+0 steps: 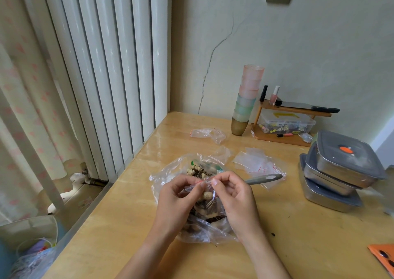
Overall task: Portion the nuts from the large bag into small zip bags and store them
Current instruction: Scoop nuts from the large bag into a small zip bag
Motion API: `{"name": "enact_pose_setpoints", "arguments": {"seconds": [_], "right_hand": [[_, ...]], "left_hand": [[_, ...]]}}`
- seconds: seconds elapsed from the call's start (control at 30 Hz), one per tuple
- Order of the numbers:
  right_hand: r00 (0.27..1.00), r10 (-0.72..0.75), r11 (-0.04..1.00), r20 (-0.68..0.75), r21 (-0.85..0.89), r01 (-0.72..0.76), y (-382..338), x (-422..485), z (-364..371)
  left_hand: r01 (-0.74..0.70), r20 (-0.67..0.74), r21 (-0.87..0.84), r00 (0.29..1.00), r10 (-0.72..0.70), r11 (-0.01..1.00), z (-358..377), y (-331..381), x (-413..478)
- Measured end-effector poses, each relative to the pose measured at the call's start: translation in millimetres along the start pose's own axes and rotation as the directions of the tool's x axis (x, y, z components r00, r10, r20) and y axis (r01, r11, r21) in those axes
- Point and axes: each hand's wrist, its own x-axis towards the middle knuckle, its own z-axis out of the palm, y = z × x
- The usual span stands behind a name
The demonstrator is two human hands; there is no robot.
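A large clear plastic bag (170, 172) of mixed nuts lies open on the wooden table (298, 236). Just above it I hold a small zip bag (204, 190) with nuts inside. My left hand (181, 197) and my right hand (232, 195) both pinch its red-lined top edge between thumb and fingers. A grey spoon handle (264, 178) sticks out to the right from behind my right hand. A pile of empty small zip bags (255, 163) lies to the right of the large bag, and one more empty zip bag (206, 133) lies further back.
Three stacked metal containers with grey lids (341, 172) stand at the right. A tower of plastic cups (247, 101) and a small wooden shelf (283, 138) with a clear box stand against the wall. An orange item (383, 255) lies at the right edge.
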Motion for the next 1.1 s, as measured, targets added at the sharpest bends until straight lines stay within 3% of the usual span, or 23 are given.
{"name": "enact_pose_setpoints", "arguments": {"seconds": [0.3, 0.5, 0.77, 1.1], "right_hand": [[0.999, -0.053, 0.994, 0.011, -0.09, 0.054, 0, -1, 5], [0.989, -0.116, 0.97, 0.088, -0.206, 0.132, -8, -6, 4], [0.98, -0.175, 0.936, 0.09, -0.294, 0.194, -12, -8, 6], [0.986, -0.15, 0.942, 0.07, -0.293, 0.164, -10, -6, 3]], "left_hand": [[-0.04, 0.05, 0.1, 0.998, 0.035, 0.994, -1, -5, 1], [-0.076, 0.034, 0.081, 0.997, 0.073, 0.994, -1, -4, 0], [-0.166, -0.004, 0.211, 0.985, 0.171, 0.963, 0, -8, 2], [-0.167, 0.017, 0.279, 0.985, 0.169, 0.946, -2, -11, 4]]}}
